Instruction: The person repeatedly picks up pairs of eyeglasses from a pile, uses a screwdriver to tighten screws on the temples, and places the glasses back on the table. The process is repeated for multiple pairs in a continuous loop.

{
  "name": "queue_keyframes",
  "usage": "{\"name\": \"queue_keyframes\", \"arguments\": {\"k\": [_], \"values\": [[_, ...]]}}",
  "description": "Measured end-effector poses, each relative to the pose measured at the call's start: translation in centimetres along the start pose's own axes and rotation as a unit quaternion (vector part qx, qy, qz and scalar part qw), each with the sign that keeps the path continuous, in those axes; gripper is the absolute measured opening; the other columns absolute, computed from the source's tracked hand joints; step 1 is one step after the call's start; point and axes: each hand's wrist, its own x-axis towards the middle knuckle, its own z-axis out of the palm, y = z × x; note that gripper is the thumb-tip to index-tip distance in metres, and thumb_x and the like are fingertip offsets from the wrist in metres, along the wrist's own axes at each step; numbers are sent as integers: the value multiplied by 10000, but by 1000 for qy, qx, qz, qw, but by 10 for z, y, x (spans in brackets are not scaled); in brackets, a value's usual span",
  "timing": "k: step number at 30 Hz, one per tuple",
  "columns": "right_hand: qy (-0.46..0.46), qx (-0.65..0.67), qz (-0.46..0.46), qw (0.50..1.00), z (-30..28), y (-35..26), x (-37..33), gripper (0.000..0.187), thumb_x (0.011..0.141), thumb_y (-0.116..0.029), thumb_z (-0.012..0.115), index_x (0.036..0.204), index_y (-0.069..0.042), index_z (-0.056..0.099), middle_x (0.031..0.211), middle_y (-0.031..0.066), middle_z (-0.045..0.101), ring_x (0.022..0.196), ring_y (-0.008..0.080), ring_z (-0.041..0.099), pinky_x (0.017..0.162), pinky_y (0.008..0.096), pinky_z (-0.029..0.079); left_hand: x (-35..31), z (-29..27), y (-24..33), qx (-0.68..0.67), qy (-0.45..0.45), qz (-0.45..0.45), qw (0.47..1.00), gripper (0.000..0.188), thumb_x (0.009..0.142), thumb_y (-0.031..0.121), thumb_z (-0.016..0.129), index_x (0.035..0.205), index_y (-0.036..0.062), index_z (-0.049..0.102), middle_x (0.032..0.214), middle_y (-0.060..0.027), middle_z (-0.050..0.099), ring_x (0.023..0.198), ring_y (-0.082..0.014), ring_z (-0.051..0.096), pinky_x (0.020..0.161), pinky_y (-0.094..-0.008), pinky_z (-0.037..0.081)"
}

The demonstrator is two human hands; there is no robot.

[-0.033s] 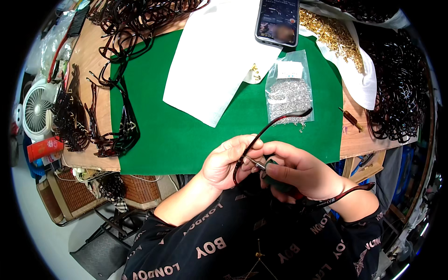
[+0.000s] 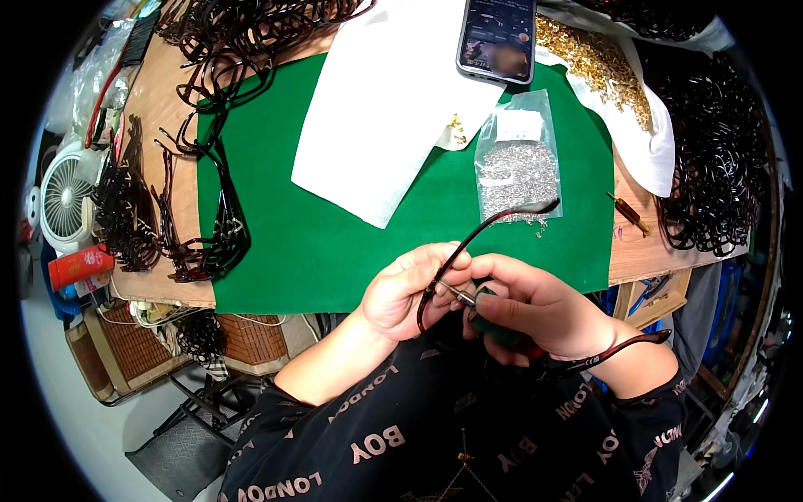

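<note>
Dark red-brown eyeglasses [image 2: 454, 253] are pinched in my left hand [image 2: 401, 289], near the hinge of one temple. That temple curves up and right over the green mat; the other temple juts out across my right forearm. My right hand [image 2: 544, 309] is closed around a screwdriver [image 2: 495, 316] with a dark green handle and a metal shaft. Its tip points at the hinge by my left fingertips; whether it sits in a screw is too small to tell. Most of the eyeglasses' front is hidden by my hands and against my dark shirt.
Beyond my hands, a clear bag of small silver screws [image 2: 519, 171] lies on the green mat [image 2: 335, 259], beside white paper [image 2: 368, 125]. A phone [image 2: 498, 38] and gold-coloured small parts [image 2: 598, 67] are farther back. Dark eyeglass frames [image 2: 711, 151] pile up right and left; a fan [image 2: 67, 197] stands left.
</note>
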Motion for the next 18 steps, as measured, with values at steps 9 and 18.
{"name": "queue_keyframes", "arguments": {"k": [9, 18], "values": [[17, -90, -30, 995, -11, 9, -1, 255, 896, -140, 515, 1135, -80, 450, 863, 42, 591, 539, 64, 531, 423, 164, 370, -3, 10, 2, 79, 28, -6, 997, 356, 886, 235, 535, 1117, -36, 523, 731, -22, 444, 629, -114, 403, 604, -253, 371], [332, -585, -227, 704, -28, 20, 3, 270, 814, -114, 581, 1027, -20, 444, 853, 193, 567, 742, 370, 583, 625, 410, 478, -48, 47, 90, 280, 222, 232, 905, 323, 924, 201, 457, 1127, -48, 494, 797, -40, 477, 657, -99, 443, 566, -212, 392]]}}
